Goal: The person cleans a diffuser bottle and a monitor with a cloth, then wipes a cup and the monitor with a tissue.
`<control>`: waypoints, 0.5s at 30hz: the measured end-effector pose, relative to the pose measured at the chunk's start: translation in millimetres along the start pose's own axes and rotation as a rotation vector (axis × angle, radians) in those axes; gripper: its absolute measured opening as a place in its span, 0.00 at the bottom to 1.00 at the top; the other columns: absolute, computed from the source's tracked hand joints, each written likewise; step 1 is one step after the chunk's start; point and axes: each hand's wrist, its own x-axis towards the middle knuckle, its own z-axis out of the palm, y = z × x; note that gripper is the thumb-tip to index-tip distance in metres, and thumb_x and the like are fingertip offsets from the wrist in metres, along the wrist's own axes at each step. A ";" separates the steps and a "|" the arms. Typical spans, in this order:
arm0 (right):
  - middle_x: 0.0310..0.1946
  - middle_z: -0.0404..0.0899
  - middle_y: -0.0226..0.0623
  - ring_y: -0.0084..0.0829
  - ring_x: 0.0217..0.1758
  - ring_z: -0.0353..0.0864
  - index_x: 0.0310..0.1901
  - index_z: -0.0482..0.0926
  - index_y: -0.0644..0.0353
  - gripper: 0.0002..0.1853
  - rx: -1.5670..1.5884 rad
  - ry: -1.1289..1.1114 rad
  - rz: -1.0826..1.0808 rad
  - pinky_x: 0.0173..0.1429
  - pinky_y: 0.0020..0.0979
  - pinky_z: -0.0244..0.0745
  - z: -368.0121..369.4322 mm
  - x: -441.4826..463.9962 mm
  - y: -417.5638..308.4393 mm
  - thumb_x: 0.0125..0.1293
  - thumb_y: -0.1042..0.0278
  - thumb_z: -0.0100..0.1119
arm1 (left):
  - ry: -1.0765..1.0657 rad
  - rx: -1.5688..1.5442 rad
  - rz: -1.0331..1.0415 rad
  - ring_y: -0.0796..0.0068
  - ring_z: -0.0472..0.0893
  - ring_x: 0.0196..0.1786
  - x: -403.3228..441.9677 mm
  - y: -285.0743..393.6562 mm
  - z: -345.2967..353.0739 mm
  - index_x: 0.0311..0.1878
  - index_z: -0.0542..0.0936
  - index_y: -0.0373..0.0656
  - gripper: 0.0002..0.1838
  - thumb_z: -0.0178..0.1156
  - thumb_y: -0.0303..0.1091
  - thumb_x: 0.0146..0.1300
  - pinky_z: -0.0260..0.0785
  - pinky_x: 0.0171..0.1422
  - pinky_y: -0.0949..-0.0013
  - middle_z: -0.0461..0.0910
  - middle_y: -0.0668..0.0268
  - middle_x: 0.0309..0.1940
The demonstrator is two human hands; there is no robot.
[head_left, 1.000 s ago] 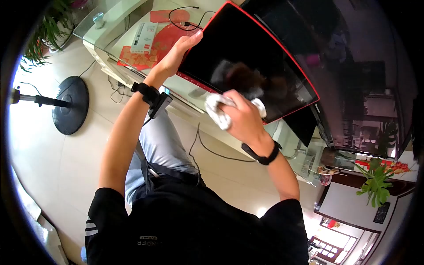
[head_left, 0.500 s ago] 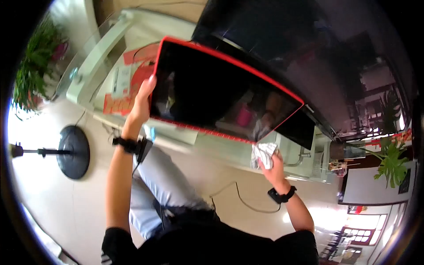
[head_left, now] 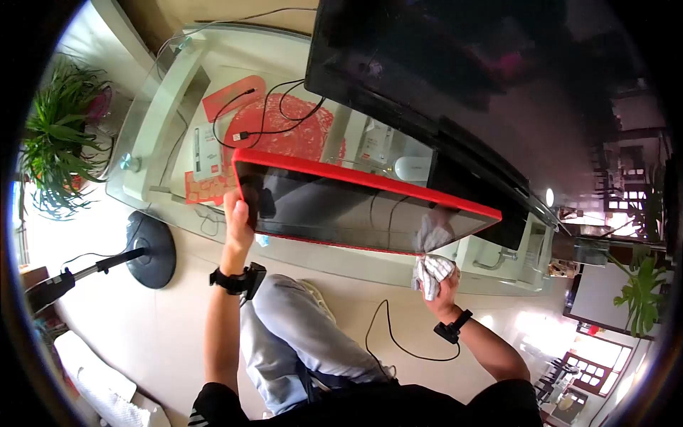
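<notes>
A flat panel with a red frame and a glossy black, reflective face (head_left: 327, 206) is held up in front of me, tilted with its top edge leaning away. Gripping its left edge is my left hand (head_left: 239, 220), the thumb over the face. My right hand (head_left: 445, 293) is closed around a crumpled white-and-grey striped cloth (head_left: 432, 274). The cloth is at the panel's lower right edge, and its reflection shows in the glossy face. Whether the cloth presses on the edge I cannot tell.
Behind the panel stands a glass-topped table (head_left: 284, 274) with a red lacy mat (head_left: 284, 124), a black cable (head_left: 267, 132) and a white mouse-like object (head_left: 413, 169). A large black television (head_left: 484, 85) rises at the right. A plant (head_left: 64, 142) and a round black stand base (head_left: 153, 249) are at left.
The panel has come lower, and its top edge has tipped so the face looks narrower. Both hands have moved down with it. More of the table, mat and cable shows behind.
</notes>
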 end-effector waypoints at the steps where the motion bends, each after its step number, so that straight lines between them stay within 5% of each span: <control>1: 0.50 0.79 0.40 0.48 0.51 0.77 0.53 0.79 0.55 0.24 0.009 -0.009 0.005 0.51 0.47 0.74 -2.3 -0.4 -2.6 0.51 0.67 0.67 | 0.005 0.020 -0.021 0.80 0.71 0.40 -3.8 0.7 0.3 0.48 0.73 0.34 0.34 0.46 0.64 0.69 0.62 0.42 0.74 0.75 0.68 0.37; 4: 0.52 0.79 0.38 0.46 0.51 0.77 0.53 0.80 0.54 0.23 -0.014 -0.003 0.001 0.54 0.46 0.73 -1.7 -3.0 0.1 0.53 0.65 0.67 | 0.056 0.087 -0.088 0.81 0.68 0.39 -17.1 4.8 5.1 0.45 0.73 0.34 0.35 0.44 0.65 0.69 0.58 0.42 0.73 0.73 0.69 0.36; 9: 0.54 0.79 0.37 0.47 0.54 0.75 0.54 0.81 0.50 0.20 -0.079 -0.060 0.095 0.59 0.48 0.70 2.4 -9.2 5.3 0.58 0.61 0.63 | 0.223 0.186 -0.232 0.68 0.67 0.67 -23.3 67.6 45.0 0.66 0.67 0.30 0.40 0.40 0.62 0.70 0.55 0.71 0.63 0.71 0.57 0.62; 10: 0.54 0.79 0.38 0.48 0.57 0.74 0.55 0.81 0.49 0.21 -0.045 -0.041 0.075 0.60 0.49 0.69 5.3 -12.0 8.2 0.58 0.61 0.64 | 0.206 0.207 -0.203 0.64 0.58 0.76 -30.2 77.6 46.0 0.72 0.62 0.32 0.41 0.39 0.61 0.71 0.47 0.78 0.57 0.64 0.54 0.72; 15: 0.55 0.76 0.41 0.48 0.59 0.72 0.56 0.78 0.54 0.22 -0.198 -0.141 0.121 0.62 0.48 0.68 -0.2 -9.7 0.5 0.58 0.64 0.64 | 0.173 0.324 -0.240 0.62 0.59 0.76 -52.9 140.3 70.5 0.73 0.62 0.40 0.40 0.42 0.63 0.70 0.50 0.76 0.54 0.60 0.57 0.74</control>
